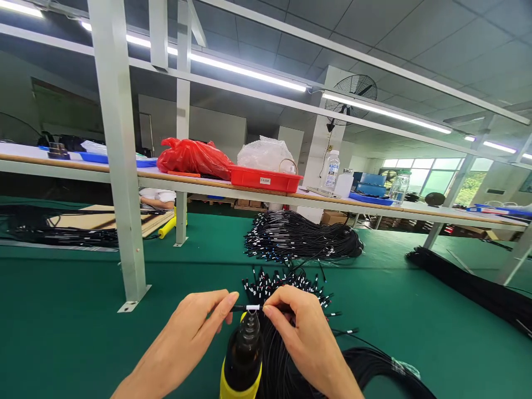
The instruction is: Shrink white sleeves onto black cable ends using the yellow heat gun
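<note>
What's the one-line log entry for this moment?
left hand: pinching black cable | right hand: pinching same cable | white sleeve: between hands, at heat gun nozzle tip, contact unclear | heat gun: nozzle up

Hands (pixel 197 326) pinch white-banded cable (pixel 252 307) near yellow-black tool (pixel 241 366), probably heat gun.

No legible txt; red tray (pixel 280 183) lbl (pixel 265 180), btl (pixel 332 166) lbl (pixel 331 175) too small.

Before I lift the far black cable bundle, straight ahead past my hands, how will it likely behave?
The black cable bundle will probably sag, since its strands curve round at the right end. It's likely fairly heavy, with so many cables packed together. Its white-marked ends may splay or snag, as many stick out at the left.
</note>
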`<state>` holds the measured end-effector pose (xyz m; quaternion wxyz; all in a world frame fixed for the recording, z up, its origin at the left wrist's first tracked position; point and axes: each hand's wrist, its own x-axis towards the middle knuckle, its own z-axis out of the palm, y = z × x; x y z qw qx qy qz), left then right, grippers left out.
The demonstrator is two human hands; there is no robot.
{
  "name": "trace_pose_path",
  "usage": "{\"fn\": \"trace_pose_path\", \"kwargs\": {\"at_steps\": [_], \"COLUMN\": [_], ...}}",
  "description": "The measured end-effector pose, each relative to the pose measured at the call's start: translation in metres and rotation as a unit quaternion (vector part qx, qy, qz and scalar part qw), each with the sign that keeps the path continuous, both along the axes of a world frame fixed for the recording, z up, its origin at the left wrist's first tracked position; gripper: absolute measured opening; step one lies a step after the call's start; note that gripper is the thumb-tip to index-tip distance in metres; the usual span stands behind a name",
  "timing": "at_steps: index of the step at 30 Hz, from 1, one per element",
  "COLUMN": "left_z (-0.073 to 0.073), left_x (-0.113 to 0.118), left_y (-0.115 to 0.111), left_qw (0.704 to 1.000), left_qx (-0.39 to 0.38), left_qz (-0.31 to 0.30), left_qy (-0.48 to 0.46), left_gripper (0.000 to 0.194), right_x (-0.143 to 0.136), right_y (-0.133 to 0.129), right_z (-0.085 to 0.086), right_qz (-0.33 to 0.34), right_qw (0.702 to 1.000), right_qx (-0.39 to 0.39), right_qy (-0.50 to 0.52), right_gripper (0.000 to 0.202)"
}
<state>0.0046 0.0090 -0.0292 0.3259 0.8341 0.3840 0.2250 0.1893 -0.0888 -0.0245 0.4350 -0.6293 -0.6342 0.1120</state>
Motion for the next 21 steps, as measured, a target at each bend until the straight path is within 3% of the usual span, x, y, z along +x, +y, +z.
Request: {"fn": "trace_pose_path", "kwargs": {"at_steps": [5, 16, 21], "left_z": [-0.002, 0.009, 0.006], "left_x": [0.001, 0.001, -0.001], "left_y": [0.001, -0.005, -0.002], "left_qw": [1.0, 0.999, 0.999], "left_qx": [0.012, 0.015, 0.012], "left_qz": [-0.011, 0.003, -0.005], "left_qy": [-0.008, -0.031, -0.037], "left_gripper": [0.052, 0.041, 0.046], "right_x": [0.0, 0.003, 0.004], "right_y": [0.002, 0.004, -0.001], "right_z": [0.001, 0.001, 0.003], "right_qz": [0.003, -0.005, 0.002], "right_qw": [1.0, 1.0, 1.0], "right_qx": [0.002, -0.006, 0.009], "right_qy": [0.016, 0.03, -0.005], "right_gripper": [0.017, 0.012, 0.021]}}
